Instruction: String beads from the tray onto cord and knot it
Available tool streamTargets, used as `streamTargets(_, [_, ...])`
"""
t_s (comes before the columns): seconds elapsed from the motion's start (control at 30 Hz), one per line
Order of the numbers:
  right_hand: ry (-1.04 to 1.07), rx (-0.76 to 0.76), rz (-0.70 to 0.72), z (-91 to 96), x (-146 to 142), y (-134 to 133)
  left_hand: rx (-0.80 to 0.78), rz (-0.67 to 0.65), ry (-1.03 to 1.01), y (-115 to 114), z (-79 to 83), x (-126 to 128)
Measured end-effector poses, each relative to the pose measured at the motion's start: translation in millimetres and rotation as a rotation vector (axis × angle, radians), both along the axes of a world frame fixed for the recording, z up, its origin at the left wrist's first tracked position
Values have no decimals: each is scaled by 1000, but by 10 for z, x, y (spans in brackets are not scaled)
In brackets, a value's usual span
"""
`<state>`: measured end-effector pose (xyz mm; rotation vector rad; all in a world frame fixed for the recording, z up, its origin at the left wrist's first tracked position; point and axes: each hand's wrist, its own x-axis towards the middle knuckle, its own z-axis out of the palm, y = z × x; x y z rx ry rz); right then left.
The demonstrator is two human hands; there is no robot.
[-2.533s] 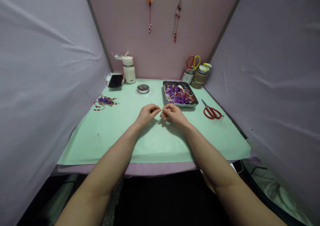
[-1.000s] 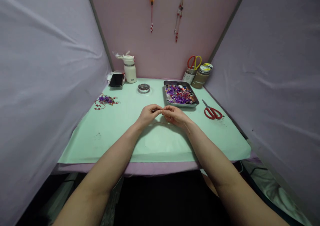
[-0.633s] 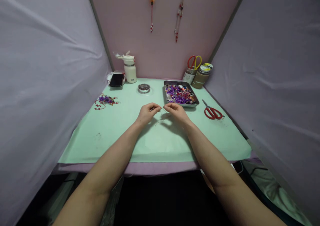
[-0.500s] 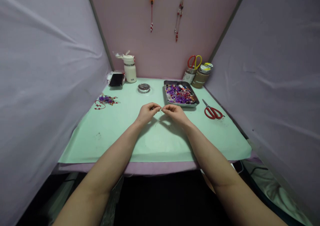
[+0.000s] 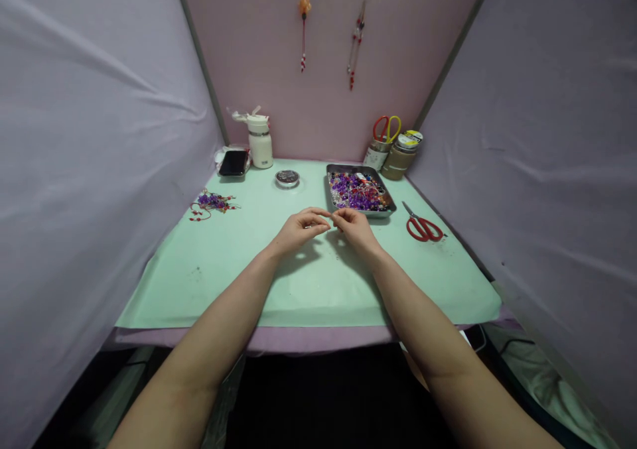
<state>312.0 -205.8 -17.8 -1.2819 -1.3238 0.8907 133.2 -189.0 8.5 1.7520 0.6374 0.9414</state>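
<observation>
Right hand (image 5: 353, 229), its grip's contents too small to tell, orange-beaded cord (image 5: 304, 4) cut off at top

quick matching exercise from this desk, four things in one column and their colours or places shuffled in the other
1. tray
2. bottle
3. phone
4. scissors on the table

A. dark screen, face up
B. red-handled, right of the tray
C. holds beads, close to the right hand
D. cream-white, standing upright

Pairs: 1-C, 2-D, 3-A, 4-B

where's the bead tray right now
In the head view, the bead tray sits right of centre on the green tabletop, just beyond the right hand, with red-handled scissors lying to its right.
</observation>
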Motion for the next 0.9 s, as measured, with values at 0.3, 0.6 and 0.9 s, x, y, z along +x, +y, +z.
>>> streamTargets(0.3, [-402,273,-115,-45,-37,1,-143,159,-7,44,-31,-8])
streamTargets(0.6, [-555,720,23,17,-191,-141,-441,223,17,70,-74,-10])
streamTargets(0.9, [-881,751,65,-66,-297,-154,-630,191,-52,69,-76,-5])
